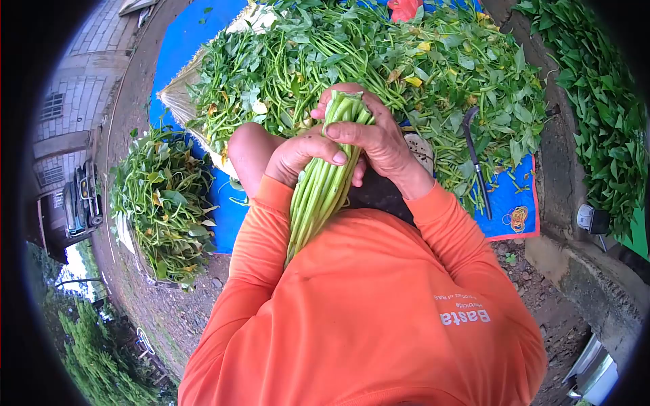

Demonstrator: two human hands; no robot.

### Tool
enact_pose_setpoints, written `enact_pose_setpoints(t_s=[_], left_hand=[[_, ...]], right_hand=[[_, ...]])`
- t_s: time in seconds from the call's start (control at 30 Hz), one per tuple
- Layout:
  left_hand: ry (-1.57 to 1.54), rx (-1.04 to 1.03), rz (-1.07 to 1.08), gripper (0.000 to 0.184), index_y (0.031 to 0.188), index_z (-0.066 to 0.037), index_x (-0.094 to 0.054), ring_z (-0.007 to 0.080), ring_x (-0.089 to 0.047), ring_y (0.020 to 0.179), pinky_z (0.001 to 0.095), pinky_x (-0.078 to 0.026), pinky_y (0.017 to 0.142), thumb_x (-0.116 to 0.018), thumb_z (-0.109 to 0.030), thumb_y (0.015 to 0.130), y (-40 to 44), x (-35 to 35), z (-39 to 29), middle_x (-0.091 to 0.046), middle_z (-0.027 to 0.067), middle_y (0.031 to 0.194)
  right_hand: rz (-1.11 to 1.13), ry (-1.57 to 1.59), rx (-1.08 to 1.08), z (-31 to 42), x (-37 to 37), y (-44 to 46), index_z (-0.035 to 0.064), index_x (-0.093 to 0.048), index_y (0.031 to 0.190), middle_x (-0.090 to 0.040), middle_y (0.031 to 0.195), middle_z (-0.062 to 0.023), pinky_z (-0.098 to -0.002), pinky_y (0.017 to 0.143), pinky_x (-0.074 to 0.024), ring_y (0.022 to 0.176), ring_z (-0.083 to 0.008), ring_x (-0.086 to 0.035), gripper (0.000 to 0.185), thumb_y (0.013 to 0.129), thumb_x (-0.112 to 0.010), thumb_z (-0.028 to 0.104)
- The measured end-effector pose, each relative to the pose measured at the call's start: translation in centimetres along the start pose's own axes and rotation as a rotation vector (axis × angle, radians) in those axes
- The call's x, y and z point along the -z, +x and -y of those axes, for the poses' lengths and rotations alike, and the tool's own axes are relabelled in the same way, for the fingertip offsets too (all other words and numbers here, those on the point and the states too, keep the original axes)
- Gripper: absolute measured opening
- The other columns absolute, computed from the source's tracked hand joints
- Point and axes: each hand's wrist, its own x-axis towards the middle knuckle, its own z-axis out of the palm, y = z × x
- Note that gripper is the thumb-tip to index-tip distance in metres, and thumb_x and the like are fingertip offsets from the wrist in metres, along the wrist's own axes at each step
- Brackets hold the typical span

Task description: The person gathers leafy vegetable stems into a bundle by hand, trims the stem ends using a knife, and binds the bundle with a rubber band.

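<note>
Both hands hold a bundle of long green vegetable stems [325, 193] in front of my chest. Its cut ends point up and away; the lower part rests against my orange shirt. My left hand [302, 154] grips it from the left, thumb across the stems. From the right, my right hand [382, 135] wraps round the top near the cut ends, its thumb laid over them. Some fingers are hidden behind the bundle. Just beyond the hands lies a large heap of leafy green stalks [305, 74], with some yellow leaves in it.
A curved sickle [477, 159] lies at the heap's right edge on a blue tarp [227, 210]. Near the tarp's corner are rubber bands [518, 218]. A smaller leafy pile [166, 203] sits at left. A concrete kerb [575, 277] runs along the right; a vehicle [82, 199] stands far left.
</note>
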Motion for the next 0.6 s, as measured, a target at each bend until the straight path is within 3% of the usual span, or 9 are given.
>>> enact_pose_setpoints(t_s=[0.03, 0.07, 0.17, 0.27, 0.33, 0.43, 0.47, 0.57, 0.6], left_hand=[[0.019, 0.063, 0.027, 0.061, 0.133, 0.005, -0.064, 0.0350, -0.075, 0.093, 0.0397, -0.061, 0.088, -0.077, -0.017, 0.077, 0.0, 1.2, -0.3, -0.074, 0.0239, 0.109], [0.094, 0.143, 0.099, 0.057, 0.130, 0.007, -0.067, 0.0324, -0.075, 0.103, 0.0391, -0.059, 0.096, -0.078, -0.028, 0.086, -0.6, 1.4, -1.2, -0.075, 0.0234, 0.119], [0.335, 0.029, -0.210, 0.074, 0.139, 0.007, -0.062, 0.0269, -0.071, 0.115, 0.0376, -0.055, 0.104, -0.081, -0.044, 0.089, -1.5, 2.4, -0.9, -0.072, 0.0199, 0.127], [0.734, -0.302, -0.268, 0.088, 0.149, 0.006, -0.051, 0.0228, -0.065, 0.125, 0.0331, -0.051, 0.108, -0.090, -0.039, 0.085, -2.9, 1.5, 0.8, -0.066, 0.0159, 0.138], [0.707, -0.318, -0.383, 0.084, 0.145, 0.004, -0.055, 0.0219, -0.069, 0.117, 0.0331, -0.055, 0.102, -0.095, -0.026, 0.077, -3.3, -1.1, 1.4, -0.071, 0.0135, 0.128], [0.348, -0.151, -0.211, 0.070, 0.138, 0.001, -0.058, 0.0228, -0.072, 0.094, 0.0384, -0.060, 0.088, -0.088, -0.020, 0.079, -4.8, 1.4, 1.3, -0.073, 0.0113, 0.104], [0.326, -0.245, -0.232, 0.061, 0.128, 0.000, -0.063, 0.0248, -0.074, 0.086, 0.0371, -0.060, 0.083, -0.086, -0.016, 0.075, -5.2, 1.5, 1.4, -0.075, 0.0109, 0.094], [0.204, -0.328, -0.188, 0.066, 0.133, 0.001, -0.062, 0.0256, -0.072, 0.087, 0.0364, -0.060, 0.083, -0.085, -0.020, 0.074, -8.5, 2.1, 0.1, -0.074, 0.0114, 0.097], [0.233, -0.338, -0.269, 0.071, 0.137, 0.000, -0.061, 0.0260, -0.071, 0.089, 0.0373, -0.059, 0.085, -0.083, -0.021, 0.073, -9.6, 2.2, -0.4, -0.073, 0.0116, 0.101]], right_hand=[[-0.019, -0.015, 0.001, 0.4, -0.7, 0.4, 0.0035, -0.062, 0.129, -0.065, 0.121, -0.0096, -0.0415, 0.107, -0.0523, 0.119, -0.0249, -0.065, 0.057, 0.082, -0.085, 0.026], [-0.043, -0.030, -0.002, 0.5, -1.3, 0.6, 0.0032, -0.064, 0.122, -0.067, 0.115, -0.0088, -0.0404, 0.103, -0.0548, 0.113, -0.0235, -0.068, 0.047, 0.083, -0.082, 0.021], [-0.100, 0.127, -0.014, -1.3, -1.8, 1.3, 0.0015, -0.066, 0.109, -0.067, 0.100, -0.0088, -0.0368, 0.091, -0.0577, 0.095, -0.0210, -0.069, 0.031, 0.084, -0.076, 0.015], [-0.141, 0.173, 0.009, -2.1, -1.7, 2.6, 0.0009, -0.068, 0.102, -0.067, 0.092, -0.0077, -0.0344, 0.081, -0.0575, 0.084, -0.0183, -0.066, 0.020, 0.087, -0.073, 0.013], [-0.198, 0.211, -0.032, -2.1, -2.4, 2.8, 0.0012, -0.069, 0.101, -0.068, 0.091, -0.0064, -0.0337, 0.078, -0.0584, 0.080, -0.0173, -0.066, 0.015, 0.088, -0.071, 0.008], [-0.298, 0.184, -0.087, -1.6, -5.2, 3.6, 0.0007, -0.062, 0.124, -0.071, 0.098, -0.0090, -0.0368, 0.079, -0.0621, 0.083, -0.0198, -0.073, 0.041, 0.089, -0.083, 0.006], [-0.172, 0.140, -0.120, -0.5, -5.7, 4.0, 0.0006, -0.057, 0.131, -0.072, 0.105, -0.0101, -0.0374, 0.084, -0.0616, 0.090, -0.0200, -0.073, 0.052, 0.089, -0.086, 0.011], [0.044, 0.227, -0.184, 1.1, -5.6, 5.0, 0.0003, -0.042, 0.154, -0.069, 0.127, -0.0109, -0.0397, 0.107, -0.0523, 0.118, -0.0199, -0.067, 0.082, 0.092, -0.090, 0.024], [-0.071, 0.195, -0.143, 1.0, -4.9, 4.8, 0.0011, -0.046, 0.150, -0.070, 0.123, -0.0096, -0.0368, 0.100, -0.0548, 0.110, -0.0176, -0.068, 0.075, 0.093, -0.089, 0.024]])
